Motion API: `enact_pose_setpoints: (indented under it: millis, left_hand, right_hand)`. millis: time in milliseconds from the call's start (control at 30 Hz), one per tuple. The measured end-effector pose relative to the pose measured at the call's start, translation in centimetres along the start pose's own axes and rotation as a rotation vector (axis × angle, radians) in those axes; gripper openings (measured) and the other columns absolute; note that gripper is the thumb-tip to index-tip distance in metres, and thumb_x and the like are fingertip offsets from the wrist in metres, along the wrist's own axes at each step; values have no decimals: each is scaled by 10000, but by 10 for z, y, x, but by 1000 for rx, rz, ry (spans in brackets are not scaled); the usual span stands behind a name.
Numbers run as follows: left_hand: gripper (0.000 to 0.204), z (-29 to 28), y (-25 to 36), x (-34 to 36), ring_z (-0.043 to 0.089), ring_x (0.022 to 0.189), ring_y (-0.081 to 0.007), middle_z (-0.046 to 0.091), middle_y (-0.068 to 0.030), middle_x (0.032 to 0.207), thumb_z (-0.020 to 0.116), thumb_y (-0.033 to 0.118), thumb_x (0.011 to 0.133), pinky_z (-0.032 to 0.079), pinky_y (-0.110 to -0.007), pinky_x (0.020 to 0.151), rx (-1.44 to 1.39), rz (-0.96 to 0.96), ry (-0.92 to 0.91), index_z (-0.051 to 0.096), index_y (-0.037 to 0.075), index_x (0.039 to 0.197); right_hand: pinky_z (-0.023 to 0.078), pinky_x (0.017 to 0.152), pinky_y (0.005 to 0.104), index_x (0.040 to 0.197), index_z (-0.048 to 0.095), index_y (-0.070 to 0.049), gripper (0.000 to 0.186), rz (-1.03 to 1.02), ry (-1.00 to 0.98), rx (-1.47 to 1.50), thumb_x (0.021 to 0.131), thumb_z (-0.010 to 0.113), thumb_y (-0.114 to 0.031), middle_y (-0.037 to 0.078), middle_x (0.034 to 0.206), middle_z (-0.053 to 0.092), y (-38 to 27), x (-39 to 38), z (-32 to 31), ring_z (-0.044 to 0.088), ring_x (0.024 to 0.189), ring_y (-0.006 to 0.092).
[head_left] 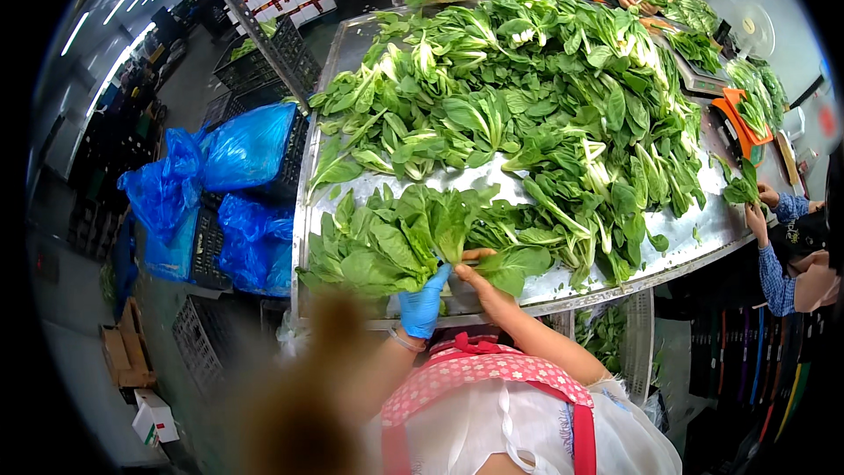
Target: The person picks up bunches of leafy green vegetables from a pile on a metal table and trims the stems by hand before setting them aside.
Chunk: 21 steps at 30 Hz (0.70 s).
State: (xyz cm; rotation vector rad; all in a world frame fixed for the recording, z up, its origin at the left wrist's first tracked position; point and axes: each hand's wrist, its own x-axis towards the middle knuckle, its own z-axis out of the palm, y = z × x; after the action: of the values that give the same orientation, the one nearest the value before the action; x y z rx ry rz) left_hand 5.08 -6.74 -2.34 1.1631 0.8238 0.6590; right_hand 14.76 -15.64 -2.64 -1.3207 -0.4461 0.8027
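At the near edge of a metal table (492, 180), my left hand (421, 306), in a blue glove, is closed around the base of a head of leafy greens (450, 233). The head's pale stalk points down toward me and its leaves spread away. My bare right hand (485, 288) meets the left at that base, thumb and fingers pinched on the stalk, partly hidden by leaves. A loose-looking leaf (510, 268) lies against the right fingers. Left of the gloved hand rests a bunch of similar greens (374, 246). A large heap of leafy greens (545, 97) covers the table beyond.
Two people work across the table, and another person's hands (763, 209) hold greens at the right. Blue plastic bags (246, 149) lie on black crates (208, 246) at left. A metal post (255, 26) rises by the table's left corner. An orange basket (745, 127) stands far right.
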Motion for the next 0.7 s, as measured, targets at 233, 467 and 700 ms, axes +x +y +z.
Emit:
enact_pose_setpoints:
  millis: [233,467,700]
  left_hand:
    - [210,-11,13,-6,582,728,-106,616,-1,899,645,61,803,450,-223,610,-126,-130,69,603,82,1007]
    - [234,-22,-6,9,590,726,-105,620,-11,893,646,-9,775,459,-226,619,-285,-82,111,599,56,994]
    - [227,-15,1,11,586,722,-105,618,-19,892,653,-29,766,459,-227,621,-235,-99,131,597,46,973]
  right_hand:
    - [423,781,268,987,568,-49,267,8,24,115,834,653,-250,28,916,596,25,7,11,540,857,123]
    - [429,818,300,961,558,-32,159,-631,-13,-475,836,630,-98,117,1008,573,17,-3,13,553,926,209]
    - [442,770,324,914,551,-49,122,-572,30,-289,820,629,-54,123,1008,565,23,-5,14,553,893,230]
